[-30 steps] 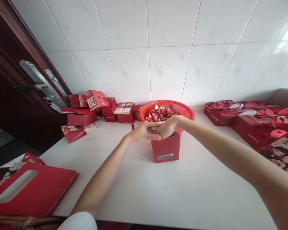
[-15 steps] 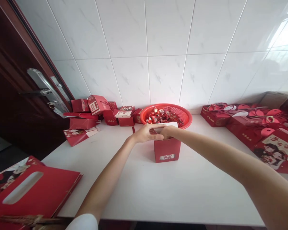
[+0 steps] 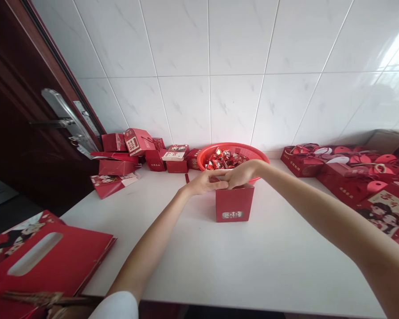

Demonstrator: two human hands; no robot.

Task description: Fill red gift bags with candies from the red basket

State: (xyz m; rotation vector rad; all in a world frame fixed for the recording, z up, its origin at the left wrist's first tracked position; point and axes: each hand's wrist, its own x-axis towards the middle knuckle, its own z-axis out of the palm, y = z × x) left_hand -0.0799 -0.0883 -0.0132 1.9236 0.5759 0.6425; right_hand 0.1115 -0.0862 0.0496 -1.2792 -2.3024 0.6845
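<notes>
A red box with a small pale window low on its front stands upright on the white table. My left hand is at its top left, thumb and fingers wrapped round the upper edge. At the box's mouth is my right hand, its fingers bent down over the opening; the fingertips are hidden, and I cannot make out what they hold. Right behind the box sits a red plastic basket with red wrapped sweets in it.
Red gift boxes are piled at the back left by the door. Several red bags with cords line the right side of the table. A large red bag with a cut-out handle lies at the front left. A tiled wall rises behind.
My right hand has risen a little out of the box's mouth, with its wrist higher and more of its back in view. My left hand stays on the box. The view has shifted slightly.
</notes>
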